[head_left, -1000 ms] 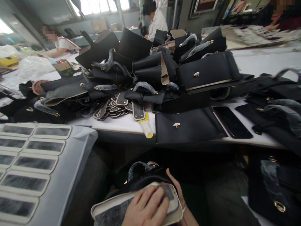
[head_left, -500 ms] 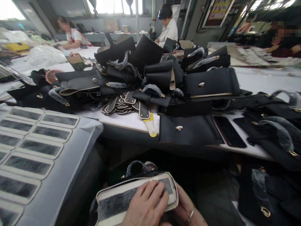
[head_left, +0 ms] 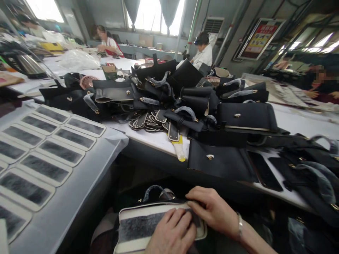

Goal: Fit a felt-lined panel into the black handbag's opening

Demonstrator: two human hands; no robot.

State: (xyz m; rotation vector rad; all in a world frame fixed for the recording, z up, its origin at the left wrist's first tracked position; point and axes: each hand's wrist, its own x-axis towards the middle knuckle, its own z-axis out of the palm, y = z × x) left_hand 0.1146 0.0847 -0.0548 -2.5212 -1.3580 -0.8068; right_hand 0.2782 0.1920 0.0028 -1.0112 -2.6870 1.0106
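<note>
On my lap lies a black bag whose wrapped handle (head_left: pixel 155 192) sticks up behind a cream-edged panel (head_left: pixel 137 225) with a grey strip down its middle. My left hand (head_left: pixel 172 234) lies flat on the panel's right half, fingers together, pressing it down. My right hand (head_left: pixel 212 210), a bracelet at its wrist, pinches the panel's far right corner with its fingertips. Both hands touch the panel and meet near that corner.
A grey sheet (head_left: pixel 79 190) at my left carries several like panels (head_left: pixel 47 167) in rows. The white table (head_left: pixel 156 141) ahead holds a heap of black bags (head_left: pixel 185 102), oval pieces (head_left: pixel 148 121) and a flat black flap (head_left: pixel 219 162). Other people (head_left: pixel 205 53) work at tables behind.
My view has tilted up and left. My right hand has come from under the panel's edge onto its top corner. My left hand still presses the panel.
</note>
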